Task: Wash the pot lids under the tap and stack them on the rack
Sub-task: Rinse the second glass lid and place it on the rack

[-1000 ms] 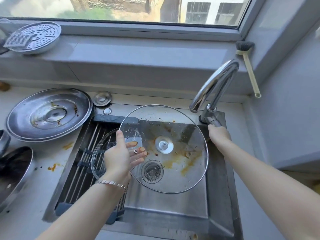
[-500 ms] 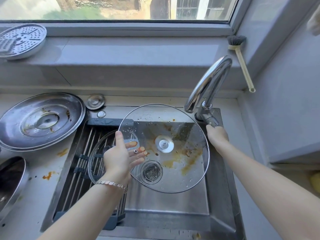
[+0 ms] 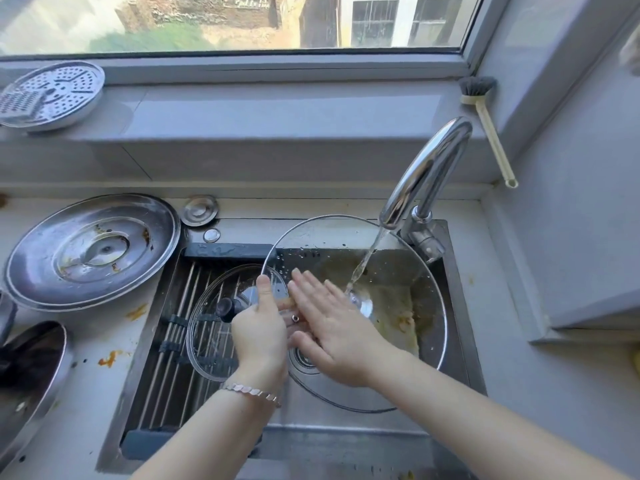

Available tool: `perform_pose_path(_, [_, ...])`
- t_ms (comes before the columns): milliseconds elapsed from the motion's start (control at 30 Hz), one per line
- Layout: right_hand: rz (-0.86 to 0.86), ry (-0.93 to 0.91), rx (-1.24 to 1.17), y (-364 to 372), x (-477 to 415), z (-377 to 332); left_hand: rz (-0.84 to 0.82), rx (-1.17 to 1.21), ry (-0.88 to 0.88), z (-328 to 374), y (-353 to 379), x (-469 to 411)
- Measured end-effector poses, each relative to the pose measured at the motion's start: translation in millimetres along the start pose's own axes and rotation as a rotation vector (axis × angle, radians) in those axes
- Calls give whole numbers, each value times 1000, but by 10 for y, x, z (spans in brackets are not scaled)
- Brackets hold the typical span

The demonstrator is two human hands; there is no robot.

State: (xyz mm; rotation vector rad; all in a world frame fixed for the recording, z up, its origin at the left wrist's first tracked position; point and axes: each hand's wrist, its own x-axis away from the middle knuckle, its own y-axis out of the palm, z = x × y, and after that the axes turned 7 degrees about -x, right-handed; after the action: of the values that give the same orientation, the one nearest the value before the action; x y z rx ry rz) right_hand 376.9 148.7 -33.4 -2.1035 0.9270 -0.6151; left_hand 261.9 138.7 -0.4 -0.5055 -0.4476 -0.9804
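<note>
clear glass lid [image 3: 398,327], wet and smeared; glossy chrome tap [image 3: 426,174]; brushed steel sink [image 3: 460,306]; shiny metal lid [image 3: 93,251]; metal-rod rack [image 3: 173,341]; matt bench [image 3: 104,341].

L hand [image 3: 258,327] thumb up, gripping lid [image 3: 415,306], R hand [image 3: 332,327] flat, fingers [image 3: 311,292] straight, forearms bare

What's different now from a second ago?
The right hand left the tap and moved left onto the big glass lid, lying flat with straight fingers. Water now pours from the tap onto that lid. The left hand still holds the lid's rim; the small glass lid stays on the rack, the steel lid on the counter.
</note>
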Motion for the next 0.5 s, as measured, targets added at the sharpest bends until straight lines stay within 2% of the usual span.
perform_pose_path(133, [106,257,106,-131,-23,245,-51,21,-13,-3,-41,54])
perform_pose_path(167, [97,232,90,-105,1,193,-52,20,-5,0,-42,62])
perform_pose_path(267, [-20,6,50,47,74,-14,-50,2,-2,-11,-48,75])
perform_pose_path(300, [-21,0,53,39,71,13,-56,5,-11,-20,-57,76])
perform_pose_path(400, [59,226,87,-72,33,193,-84,21,-38,-24,-80,90])
perform_pose_path(433, [60,242,85,-82,30,165,-88,26,-39,-24,-75,91])
perform_pose_path(500, [-4,105,47,-2,31,2,-76,30,-33,-30,-71,94])
